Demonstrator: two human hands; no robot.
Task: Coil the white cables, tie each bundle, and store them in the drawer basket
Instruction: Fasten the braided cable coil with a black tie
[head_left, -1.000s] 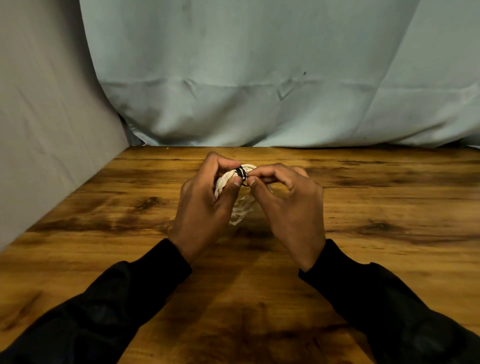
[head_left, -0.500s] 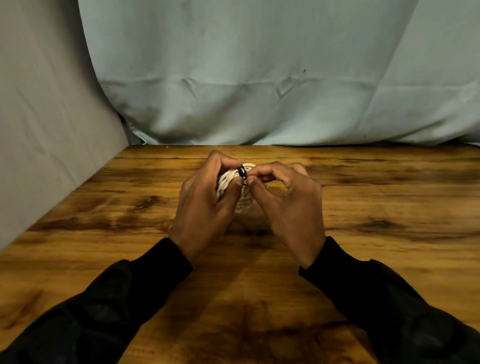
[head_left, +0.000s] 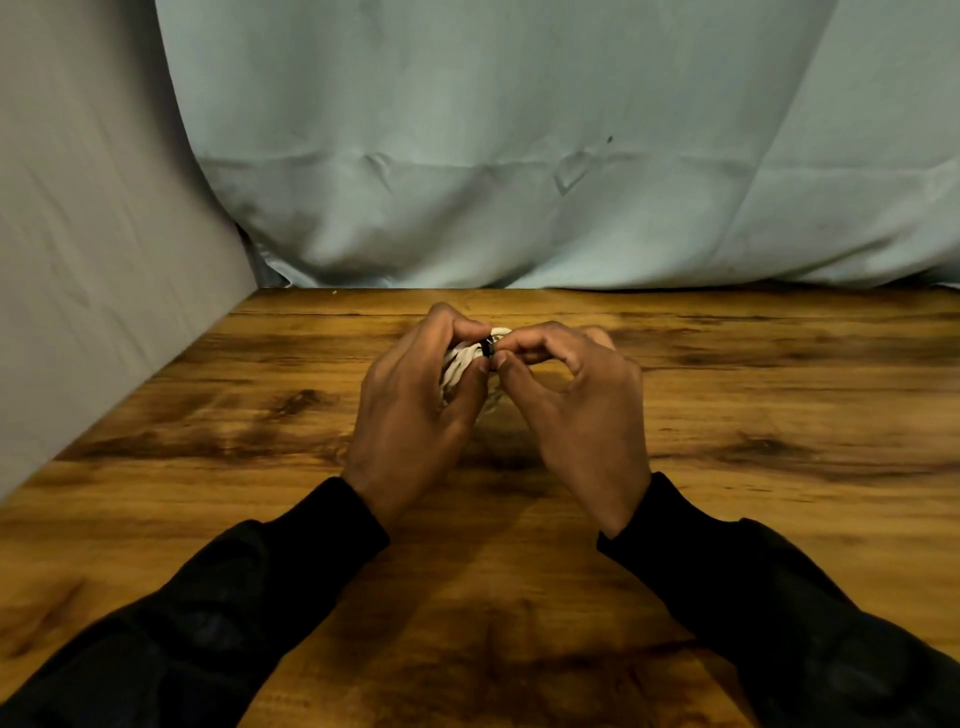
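Coiled white cable bundle (head_left: 460, 366) lower now, black-tied.

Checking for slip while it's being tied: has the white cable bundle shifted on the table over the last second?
No. The white cable bundle stays between both hands, equally near the table's back edge.

Most of the coiled white cable (head_left: 460, 366) is hidden behind the left hand (head_left: 415, 410) and the right hand (head_left: 576, 410); only a few loops show in the gap between them. Of the black tie (head_left: 487, 347) only a short band shows, pinched at the fingertips; its ends and fastening cannot be made out. The right hand's far fingers are hidden behind its knuckles. Both black sleeves (head_left: 234, 613) are cut off by the bottom edge. The desk (head_left: 779, 415) runs out of view at the right and bottom, and its far edge is covered by the hanging cloth (head_left: 519, 156).
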